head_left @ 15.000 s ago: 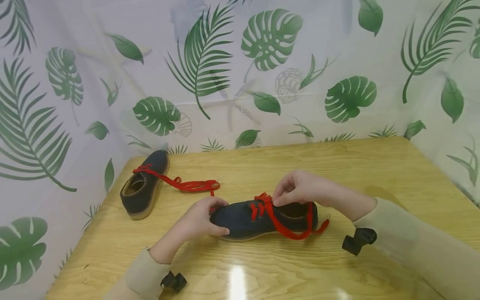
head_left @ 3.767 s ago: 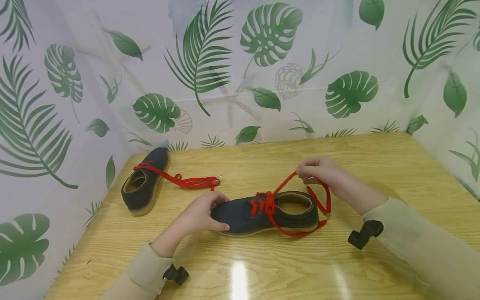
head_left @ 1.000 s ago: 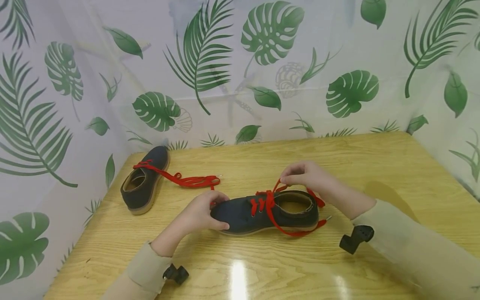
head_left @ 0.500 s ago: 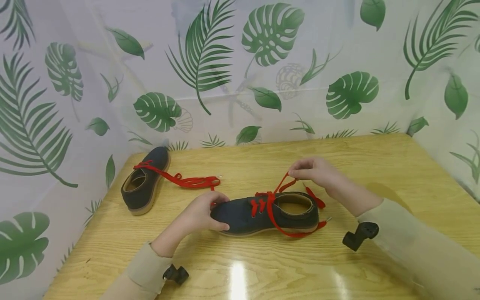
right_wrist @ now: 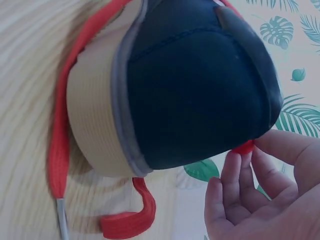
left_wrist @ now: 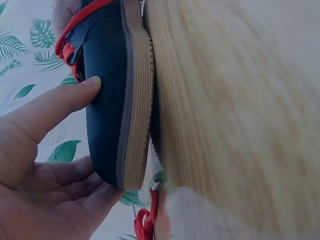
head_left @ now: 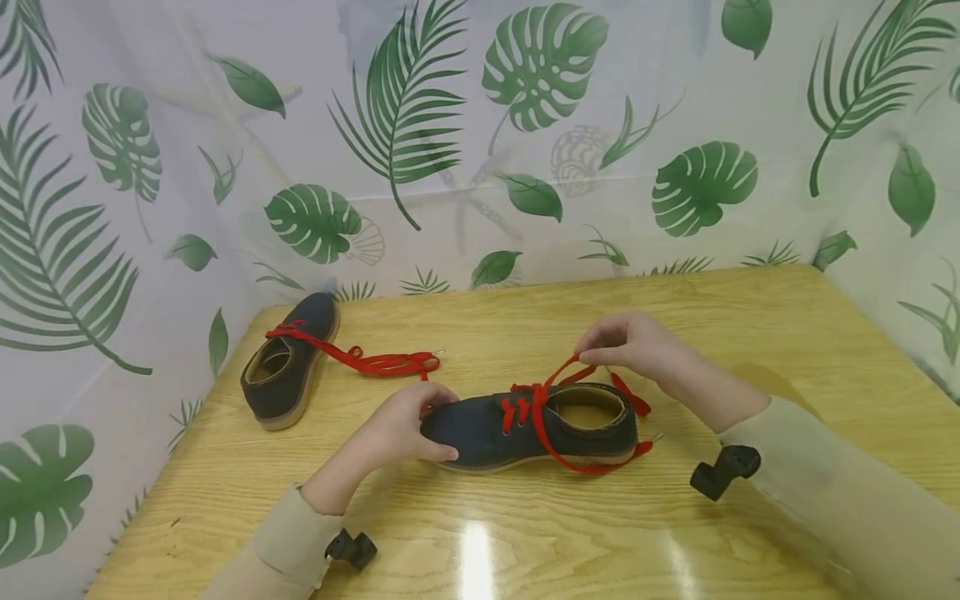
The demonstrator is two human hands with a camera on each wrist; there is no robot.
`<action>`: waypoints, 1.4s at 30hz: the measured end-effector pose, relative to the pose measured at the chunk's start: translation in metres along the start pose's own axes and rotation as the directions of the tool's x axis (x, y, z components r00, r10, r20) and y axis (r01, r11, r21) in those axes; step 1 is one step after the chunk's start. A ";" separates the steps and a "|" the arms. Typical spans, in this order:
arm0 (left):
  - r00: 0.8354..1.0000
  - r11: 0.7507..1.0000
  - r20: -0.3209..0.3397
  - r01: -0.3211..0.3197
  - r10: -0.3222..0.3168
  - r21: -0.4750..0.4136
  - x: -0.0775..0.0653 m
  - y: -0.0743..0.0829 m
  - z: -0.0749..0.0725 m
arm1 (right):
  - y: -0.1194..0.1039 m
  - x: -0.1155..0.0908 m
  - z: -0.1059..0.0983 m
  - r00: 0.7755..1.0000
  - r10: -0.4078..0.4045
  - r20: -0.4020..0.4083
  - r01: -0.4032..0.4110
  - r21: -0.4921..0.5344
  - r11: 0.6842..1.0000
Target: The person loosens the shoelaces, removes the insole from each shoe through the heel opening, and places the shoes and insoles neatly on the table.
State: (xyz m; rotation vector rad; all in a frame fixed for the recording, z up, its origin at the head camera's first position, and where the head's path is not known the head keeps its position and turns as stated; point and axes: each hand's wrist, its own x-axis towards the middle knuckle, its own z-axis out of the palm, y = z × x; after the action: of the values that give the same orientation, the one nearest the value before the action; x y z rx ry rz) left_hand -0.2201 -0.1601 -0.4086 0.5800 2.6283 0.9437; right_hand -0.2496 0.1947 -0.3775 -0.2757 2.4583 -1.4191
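Note:
A dark navy shoe (head_left: 480, 433) with a tan sole lies lengthwise on the table, toe to the left. My left hand (head_left: 397, 425) grips its toe; in the left wrist view the thumb (left_wrist: 75, 95) presses one side of the upper and the fingers lie on the other. Above the ankle opening, my right hand (head_left: 637, 350) pinches a red shoelace (head_left: 559, 370) that runs up from the laced front. One lace end (head_left: 596, 469) hangs over the near side, its tip past the heel. In the right wrist view the shoe's heel (right_wrist: 190, 100) hides most of the pinched lace.
A matching shoe (head_left: 279, 404) stands at the table's back left. Its long red laces (head_left: 390, 365) trail right toward my left hand. The wooden table (head_left: 600, 533) meets a leaf-patterned curtain (head_left: 465, 150) at the back and sides.
Compared with 15 seconds ago, my right hand is higher and farther right, off the laced front, with the lace lifted. Lately it moved slightly right. My left hand stays on the toe.

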 end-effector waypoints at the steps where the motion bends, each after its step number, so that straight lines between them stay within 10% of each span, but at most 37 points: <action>1: 1.000 1.000 0.000 0.001 -0.001 0.002 0.000 0.000 0.000 | -0.001 0.000 0.000 1.000 -0.003 0.006 0.003 -0.010 1.000; 18: 1.000 1.000 -0.001 0.008 -0.008 -0.013 -0.001 0.003 -0.001 | -0.018 -0.003 0.031 0.966 -0.234 0.109 0.245 -0.104 0.964; 42: 1.000 1.000 -0.006 0.003 -0.003 -0.024 -0.001 0.001 0.000 | -0.022 -0.008 0.039 0.994 -0.090 0.053 0.094 -0.073 0.993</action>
State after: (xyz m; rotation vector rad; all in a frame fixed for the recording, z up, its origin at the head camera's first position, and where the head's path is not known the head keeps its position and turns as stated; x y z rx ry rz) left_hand -0.2188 -0.1600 -0.4083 0.5686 2.6182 0.9769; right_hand -0.2288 0.1546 -0.3757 -0.4409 2.4908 -1.3400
